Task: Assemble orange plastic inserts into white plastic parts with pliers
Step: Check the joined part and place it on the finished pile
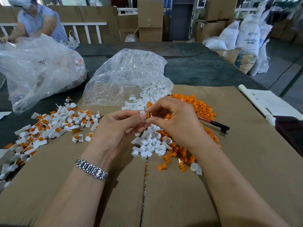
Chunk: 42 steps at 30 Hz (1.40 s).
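Note:
My left hand pinches a small white plastic part between thumb and fingers. My right hand pinches an orange insert right against that part. Below the hands lies a heap of loose white parts, and orange inserts are piled to the right. The pliers, with red and black handles, lie on the cardboard behind my right hand, partly hidden by it.
Assembled white-and-orange pieces spread out at the left. A clear bag of white parts stands behind the hands, and a larger bag is held by another person at the far left. Papers lie at the right.

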Tool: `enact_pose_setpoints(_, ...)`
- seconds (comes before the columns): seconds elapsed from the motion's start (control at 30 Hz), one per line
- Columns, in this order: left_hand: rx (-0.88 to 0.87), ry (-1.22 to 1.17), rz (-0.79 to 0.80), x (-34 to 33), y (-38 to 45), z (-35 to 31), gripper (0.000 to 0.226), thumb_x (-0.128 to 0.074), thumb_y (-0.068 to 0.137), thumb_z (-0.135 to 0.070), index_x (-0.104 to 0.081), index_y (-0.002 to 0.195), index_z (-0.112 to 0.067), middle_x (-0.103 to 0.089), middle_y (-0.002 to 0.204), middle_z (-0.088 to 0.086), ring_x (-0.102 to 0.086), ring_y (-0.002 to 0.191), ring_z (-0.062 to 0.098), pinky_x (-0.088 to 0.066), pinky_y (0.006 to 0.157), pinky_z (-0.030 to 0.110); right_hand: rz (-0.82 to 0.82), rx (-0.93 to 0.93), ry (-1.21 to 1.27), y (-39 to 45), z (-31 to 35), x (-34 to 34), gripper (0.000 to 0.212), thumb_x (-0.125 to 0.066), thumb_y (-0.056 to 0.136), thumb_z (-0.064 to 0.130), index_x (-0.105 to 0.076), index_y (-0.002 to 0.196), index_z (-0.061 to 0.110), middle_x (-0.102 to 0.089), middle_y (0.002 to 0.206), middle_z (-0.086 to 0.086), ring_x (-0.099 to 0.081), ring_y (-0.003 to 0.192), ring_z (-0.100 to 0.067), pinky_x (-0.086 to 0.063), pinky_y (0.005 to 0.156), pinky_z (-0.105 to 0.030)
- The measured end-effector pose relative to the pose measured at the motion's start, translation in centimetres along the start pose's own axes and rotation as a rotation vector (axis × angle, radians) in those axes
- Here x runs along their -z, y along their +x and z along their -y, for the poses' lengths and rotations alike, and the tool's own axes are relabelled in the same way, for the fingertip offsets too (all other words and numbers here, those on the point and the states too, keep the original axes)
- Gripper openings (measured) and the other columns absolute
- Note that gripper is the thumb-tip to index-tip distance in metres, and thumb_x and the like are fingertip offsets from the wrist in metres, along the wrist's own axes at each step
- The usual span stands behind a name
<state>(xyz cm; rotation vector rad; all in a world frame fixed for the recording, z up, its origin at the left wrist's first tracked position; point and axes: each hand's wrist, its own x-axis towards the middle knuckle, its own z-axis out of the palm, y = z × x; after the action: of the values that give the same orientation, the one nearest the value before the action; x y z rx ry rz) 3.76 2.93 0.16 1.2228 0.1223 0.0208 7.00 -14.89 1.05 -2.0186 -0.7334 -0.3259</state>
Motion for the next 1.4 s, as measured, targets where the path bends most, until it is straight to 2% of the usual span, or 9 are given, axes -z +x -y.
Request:
enact_pose_setpoints(0.53, 0.043, 0.04, -0.014, 0.3, 0.2, 0.1, 0.017, -0.084, 0.065, -0.007, -0.08, 0.081, -0.003, -0.076, 0.088, 0.024, -0.076, 0.075, 0.026, -0.059, 0.065, 0.022, 0.045, -0.002, -0.04, 0.0, 0.0, -0.1, 0.016, -0.081, 0.083, 0.012, -0.076, 0.098, 0.011, -0.067, 0.092, 0.003, -0.065, 0.085, -0.011, -0.055, 0.081, -0.031)
enact_pose_setpoints(0.7, 0.052, 0.023, -0.014, 0.3, 0.2, 0.2, 0.011, -0.083, 0.066, -0.005, -0.081, 0.078, -0.006, -0.076, 0.085, 0.021, -0.076, 0.073, 0.025, -0.059, 0.062, 0.022, 0.038, 0.009, -0.066, 0.0, 0.1, -0.2, 0.016, -0.081, 0.084, 0.013, -0.075, 0.098, 0.012, -0.066, 0.093, 0.004, -0.063, 0.085, -0.009, -0.054, 0.082, -0.029)
enact_pose_setpoints(0.9, 0.034, 0.028, -0.013, 0.3, 0.2, 0.4, 0.017, -0.086, 0.064, -0.008, -0.081, 0.08, -0.005, -0.076, 0.087, 0.022, -0.076, 0.074, 0.025, -0.059, 0.064, 0.023, 0.074, -0.014, -0.094, 0.0, 0.4, -0.1, 0.018, -0.082, 0.084, 0.017, -0.074, 0.1, 0.013, -0.066, 0.094, 0.004, -0.063, 0.086, -0.008, -0.054, 0.082, -0.026)
enact_pose_setpoints(1.0, 0.039, 0.009, -0.013, 0.2, 0.2, 0.3, 0.015, -0.086, 0.063, -0.01, -0.082, 0.077, -0.008, -0.077, 0.09, 0.02, -0.077, 0.078, 0.026, -0.058, 0.062, 0.022, 0.109, -0.174, -0.026, 0.1, -0.2, 1.5, 0.029, -0.082, 0.083, 0.034, -0.071, 0.109, 0.026, -0.067, 0.097, 0.012, -0.064, 0.089, -0.004, -0.054, 0.079, -0.02)
enact_pose_setpoints(1.03, 0.043, 0.003, -0.015, 0.2, 0.3, 0.3, 0.012, -0.085, 0.064, -0.009, -0.082, 0.076, -0.009, -0.078, 0.09, 0.018, -0.077, 0.079, 0.026, -0.058, 0.062, 0.022, 0.084, -0.248, -0.084, 0.2, -0.6, 2.3, 0.033, -0.079, 0.084, 0.041, -0.068, 0.113, 0.029, -0.066, 0.101, 0.013, -0.064, 0.093, -0.003, -0.052, 0.08, -0.02)
enact_pose_setpoints(1.1, 0.048, -0.004, -0.017, 0.2, 0.3, 0.3, 0.008, -0.084, 0.067, -0.008, -0.082, 0.074, -0.011, -0.078, 0.089, 0.014, -0.078, 0.079, 0.025, -0.059, 0.061, 0.021, 0.052, -0.461, -0.43, 0.1, -2.2, 3.6, 0.045, -0.072, 0.087, 0.052, -0.061, 0.121, 0.026, -0.063, 0.116, 0.004, -0.06, 0.108, -0.014, -0.049, 0.091, -0.033)
enact_pose_setpoints(1.17, 0.048, -0.014, -0.01, 0.3, 0.3, 0.3, 0.007, -0.083, 0.068, -0.007, -0.081, 0.073, -0.012, -0.078, 0.087, 0.013, -0.077, 0.078, 0.025, -0.06, 0.063, 0.022, 0.123, -0.724, -0.728, -0.1, -3.3, 4.4, 0.056, -0.067, 0.087, 0.06, -0.056, 0.121, 0.017, -0.058, 0.125, -0.008, -0.054, 0.119, -0.03, -0.042, 0.1, -0.051)
enact_pose_setpoints(1.27, 0.038, -0.012, -0.012, 0.4, 0.4, 0.2, 0.007, -0.083, 0.069, -0.008, -0.081, 0.073, -0.014, -0.077, 0.086, 0.013, -0.076, 0.077, 0.024, -0.061, 0.064, 0.022, 0.187, -0.827, -0.72, -0.3, -4.1, 4.5, 0.048, -0.065, 0.086, 0.063, -0.051, 0.089, 0.017, -0.059, 0.095, -0.003, -0.056, 0.103, -0.03, -0.038, 0.098, -0.054)
enact_pose_setpoints(1.4, 0.015, -0.012, -0.046, 0.5, 0.5, 0.2, 0.007, -0.083, 0.07, -0.009, -0.081, 0.075, -0.013, -0.077, 0.09, 0.014, -0.076, 0.075, 0.022, -0.058, 0.058, 0.021, 0.161, -0.744, -0.706, -0.3, -3.9, 4.0, 0.042, -0.071, 0.085, 0.054, -0.048, 0.078, 0.02, -0.052, 0.077, 0.0, -0.054, 0.081, -0.023, -0.043, 0.082, -0.044)
